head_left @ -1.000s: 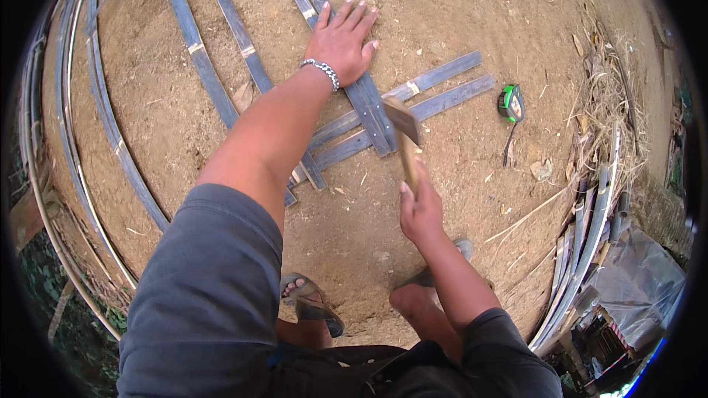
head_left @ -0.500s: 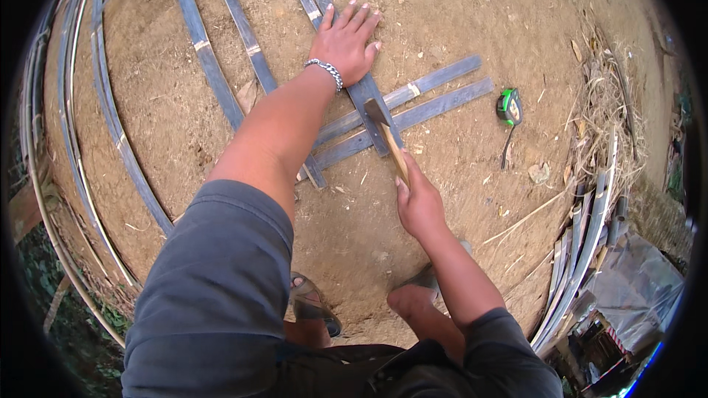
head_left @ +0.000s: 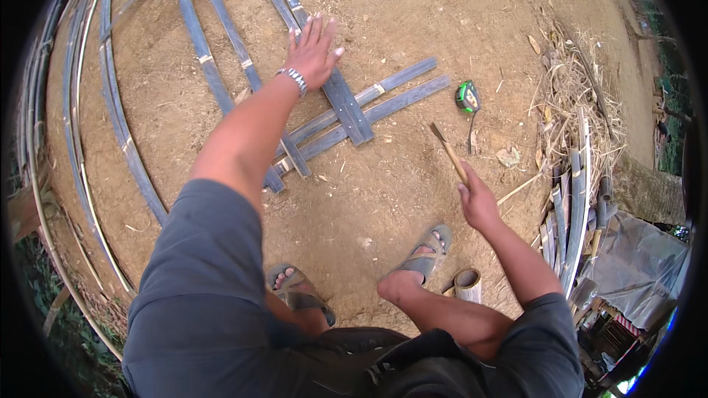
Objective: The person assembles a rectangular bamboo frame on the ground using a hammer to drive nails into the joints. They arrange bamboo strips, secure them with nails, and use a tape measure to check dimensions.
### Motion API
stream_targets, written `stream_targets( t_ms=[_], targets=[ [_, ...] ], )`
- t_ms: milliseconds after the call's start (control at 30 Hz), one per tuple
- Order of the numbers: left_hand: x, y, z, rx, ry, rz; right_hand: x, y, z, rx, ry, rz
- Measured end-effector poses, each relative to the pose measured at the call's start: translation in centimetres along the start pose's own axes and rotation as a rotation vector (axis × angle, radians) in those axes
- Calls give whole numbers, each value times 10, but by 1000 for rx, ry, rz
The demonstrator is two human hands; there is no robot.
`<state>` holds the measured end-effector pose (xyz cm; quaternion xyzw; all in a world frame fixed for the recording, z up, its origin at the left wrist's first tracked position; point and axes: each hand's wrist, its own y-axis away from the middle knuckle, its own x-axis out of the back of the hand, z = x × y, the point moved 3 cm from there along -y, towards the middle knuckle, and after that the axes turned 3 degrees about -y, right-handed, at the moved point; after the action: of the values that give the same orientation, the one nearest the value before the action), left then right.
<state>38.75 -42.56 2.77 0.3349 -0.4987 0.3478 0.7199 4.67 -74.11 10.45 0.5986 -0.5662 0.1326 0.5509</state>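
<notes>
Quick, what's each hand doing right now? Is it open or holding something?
Left hand: open, over a dark bamboo slat; can't tell whether it's touching.
Right hand: closed, holding a wooden-handled tool.

Bare dirt (head_left: 435,7) at upper centre offers room to pass — so does the stretch between the crossed slats (head_left: 345,107) and the sandals (head_left: 424,258), lower centre. The tape measure (head_left: 466,96) and wooden-handled tool (head_left: 451,156) obstruct centre right — dry straw (head_left: 579,81) crowds the right edge, long strips (head_left: 194,26) the upper left.

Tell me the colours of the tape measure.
The tape measure is green and black, clearest in the head view.
</notes>
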Motion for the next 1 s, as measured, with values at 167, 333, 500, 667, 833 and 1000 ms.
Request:
stream_targets(
  t_ms=[167,333,500,667,833,1000],
  targets=[
    [50,141,-38,-57,98,159,50,39,61,121,195,62],
    [65,329,-112,290,49,114,26,27,66,118,256,55],
    [43,432,-130,425,39,249,-18,-12,48,474,304,-179],
    [20,490,-76,335,156,-27,-51,-28,16,577,353,-406],
    [-4,562,-76,695,281,-430,-70,-41,8,546,504,-416],
    [2,571,-73,781,179,-644,-43,-78,-37,641,459,-147]
  ],
)
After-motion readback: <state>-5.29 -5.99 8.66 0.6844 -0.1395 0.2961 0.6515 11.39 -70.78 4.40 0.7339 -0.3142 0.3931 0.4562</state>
